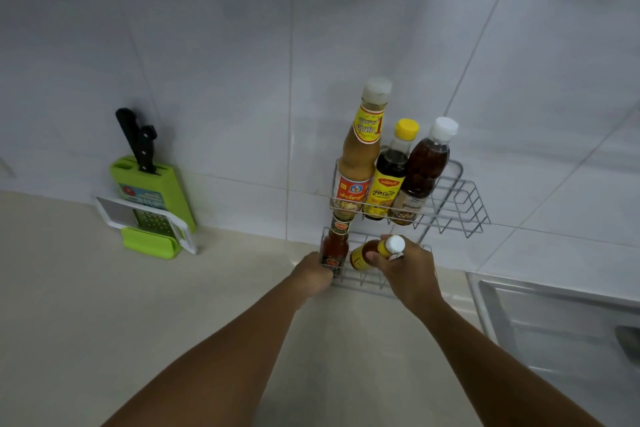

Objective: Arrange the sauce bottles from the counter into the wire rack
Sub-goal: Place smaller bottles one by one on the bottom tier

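Observation:
A two-tier wire rack (460, 199) hangs against the white tiled wall. Its upper tier holds three upright bottles: a tall tan sauce bottle (360, 156), a dark bottle with a yellow cap (391, 177) and a brown bottle with a white cap (424, 166). In the lower tier (363, 282) stands a red chili sauce bottle (335, 246), and my left hand (313, 276) grips it at the base. My right hand (408, 267) holds a small yellow-labelled bottle with a white cap (377, 253), tilted over the lower tier beside the red one.
A green knife block with a black-handled knife (142, 166) and a white-framed grater (149, 218) lean on the wall at the left. A steel sink (561, 326) lies at the right. The beige counter (138, 322) spreads below my arms.

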Demonstrator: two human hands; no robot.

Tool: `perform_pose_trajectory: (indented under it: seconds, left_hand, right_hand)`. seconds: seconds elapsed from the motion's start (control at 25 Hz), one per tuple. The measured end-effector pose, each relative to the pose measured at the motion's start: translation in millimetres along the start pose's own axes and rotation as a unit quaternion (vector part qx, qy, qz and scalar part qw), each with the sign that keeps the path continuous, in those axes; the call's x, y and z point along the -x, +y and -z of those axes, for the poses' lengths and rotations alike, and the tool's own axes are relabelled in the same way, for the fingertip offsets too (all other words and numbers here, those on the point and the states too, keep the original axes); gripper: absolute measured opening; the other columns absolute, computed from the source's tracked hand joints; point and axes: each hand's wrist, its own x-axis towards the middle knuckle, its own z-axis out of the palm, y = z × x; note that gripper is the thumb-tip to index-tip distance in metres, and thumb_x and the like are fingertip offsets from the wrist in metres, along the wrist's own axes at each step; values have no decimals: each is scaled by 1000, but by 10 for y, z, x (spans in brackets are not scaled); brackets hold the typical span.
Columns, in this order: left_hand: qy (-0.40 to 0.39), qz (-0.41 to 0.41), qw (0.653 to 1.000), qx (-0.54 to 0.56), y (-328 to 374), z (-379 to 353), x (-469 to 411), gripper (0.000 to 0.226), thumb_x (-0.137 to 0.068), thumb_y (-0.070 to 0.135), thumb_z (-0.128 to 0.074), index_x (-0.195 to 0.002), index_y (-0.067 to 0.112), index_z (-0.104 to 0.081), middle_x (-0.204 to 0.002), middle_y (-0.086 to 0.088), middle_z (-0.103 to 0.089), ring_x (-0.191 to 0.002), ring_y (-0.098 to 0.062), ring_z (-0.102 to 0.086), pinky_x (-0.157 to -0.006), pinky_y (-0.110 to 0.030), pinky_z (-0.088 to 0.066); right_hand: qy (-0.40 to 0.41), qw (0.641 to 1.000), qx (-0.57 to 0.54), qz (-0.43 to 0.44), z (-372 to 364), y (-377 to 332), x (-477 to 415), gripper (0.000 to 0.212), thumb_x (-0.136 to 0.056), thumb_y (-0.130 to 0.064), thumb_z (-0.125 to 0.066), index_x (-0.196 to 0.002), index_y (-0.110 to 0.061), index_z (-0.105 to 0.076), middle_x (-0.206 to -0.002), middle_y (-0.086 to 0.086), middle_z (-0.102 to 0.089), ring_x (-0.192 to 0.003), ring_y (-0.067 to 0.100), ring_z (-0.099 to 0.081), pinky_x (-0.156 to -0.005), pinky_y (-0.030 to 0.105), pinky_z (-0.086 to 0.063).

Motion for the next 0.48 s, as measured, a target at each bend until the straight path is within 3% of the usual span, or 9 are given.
perform_pose_trajectory:
  seconds: [0.28, 0.48]
  left_hand:
    - [13, 3, 1000, 7, -31, 1, -129, 35, -94, 13, -55, -126, 8, -67, -126, -16, -69, -116, -34, -63, -105, -43, -50]
    - [6, 1, 1000, 11, -49, 17, -143, 36, -95, 15, -57, -129, 9, -66, -128, -14, -69, -118, -33, -63, -107, -43, -51]
  right_hand:
    - [-77, 996, 43, 3, -183, -32, -233, 35, -86, -27, -82, -111, -14, -62, -99, 3, -68, -90, 24, -66, -62, 20, -43]
    - [-118, 990, 81, 5, -252, -46, -329, 33, -89, -27, -80, -110, -10, -62, -99, 6, -67, -90, 25, -63, -71, 32, -47]
